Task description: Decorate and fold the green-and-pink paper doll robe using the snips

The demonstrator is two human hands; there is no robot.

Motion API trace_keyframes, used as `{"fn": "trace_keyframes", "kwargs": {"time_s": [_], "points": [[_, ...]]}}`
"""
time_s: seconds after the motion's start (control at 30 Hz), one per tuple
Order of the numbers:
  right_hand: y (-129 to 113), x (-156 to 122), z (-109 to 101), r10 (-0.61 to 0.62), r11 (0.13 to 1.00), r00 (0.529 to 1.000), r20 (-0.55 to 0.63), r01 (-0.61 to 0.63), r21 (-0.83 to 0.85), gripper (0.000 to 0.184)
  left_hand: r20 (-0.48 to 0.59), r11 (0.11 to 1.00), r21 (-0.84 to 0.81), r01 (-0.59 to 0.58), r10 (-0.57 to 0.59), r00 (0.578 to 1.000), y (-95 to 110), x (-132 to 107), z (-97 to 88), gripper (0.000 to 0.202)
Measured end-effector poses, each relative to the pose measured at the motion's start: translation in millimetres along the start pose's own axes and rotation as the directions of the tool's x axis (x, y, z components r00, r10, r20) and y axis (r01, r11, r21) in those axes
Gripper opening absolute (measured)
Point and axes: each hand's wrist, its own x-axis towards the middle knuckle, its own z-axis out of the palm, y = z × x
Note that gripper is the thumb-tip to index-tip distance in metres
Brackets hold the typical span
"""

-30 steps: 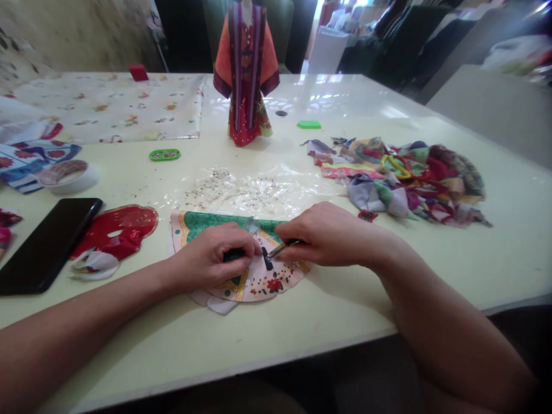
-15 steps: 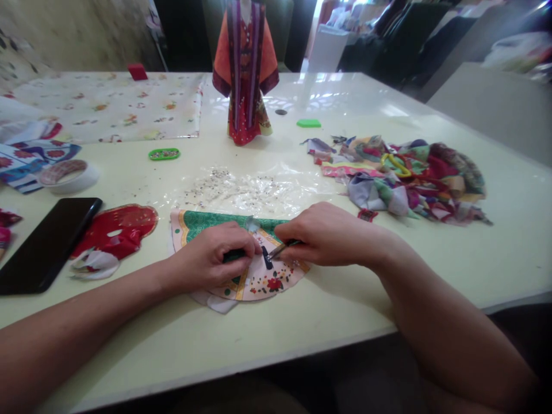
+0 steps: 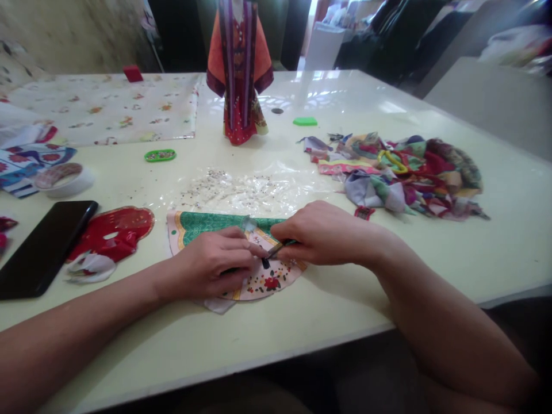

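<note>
A person works over a fan-shaped printed fabric piece [image 3: 263, 282], green-banded and lying flat at 12 o'clock on a pale glossy table [image 3: 452, 270]. Thin and light, it looks soft and apt to slide or crease on that slick top, so flat pressure close to the work looks a safer hold than lifting an edge. The left hand [image 3: 211, 267] lies curled over it, the forearm angling in from 8 o'clock, fingers bent down; whether they grip anything is hidden. The right hand [image 3: 323, 236], arriving from 4 o'clock, pinches a slim metal-tipped tool [image 3: 276, 249] in a narrow hold, its tip just beside the left fingers. Beyond lies a sheet of clear plastic [image 3: 228, 192] scattered with small beads [image 3: 219, 173], with a heap of fabric scraps [image 3: 401, 178] at 2 o'clock and a black smartphone [image 3: 43, 250] at 9.
</note>
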Motion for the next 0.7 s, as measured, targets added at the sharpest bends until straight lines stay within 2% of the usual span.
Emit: {"fn": "trace_keyframes", "kwargs": {"time_s": [0.13,0.27,0.43,0.57,0.7], "points": [[-0.5,0.1,-0.3,0.005,1.000,1.000,0.004,-0.005,-0.008,0.018,0.048,0.997,0.055,-0.062,0.059,0.997,1.2,0.9,-0.5,0.015],[2.1,-3.6,-2.5,0.025,0.999,1.000,-0.012,-0.025,-0.024,0.020,0.125,0.994,0.092,-0.060,0.048,0.991,3.9,2.7,-3.0,0.016],[4.7,-8.5,-6.8,0.036,0.999,0.998,-0.053,-0.037,-0.006,0.022,0.117,0.991,-0.091,0.100,-0.089,0.989,1.9,3.8,-5.7,0.011],[2.6,-4.5,-5.4,0.046,0.999,0.999,0.016,-0.046,0.014,0.021,0.104,0.941,-0.231,0.249,-0.231,0.967,0.6,4.0,-7.6,0.010],[2.2,-0.7,-2.8,0.061,0.997,0.997,0.054,-0.064,0.040,0.019,0.107,0.880,-0.343,0.327,-0.309,0.945,-1.2,3.2,-9.2,0.007]]}}
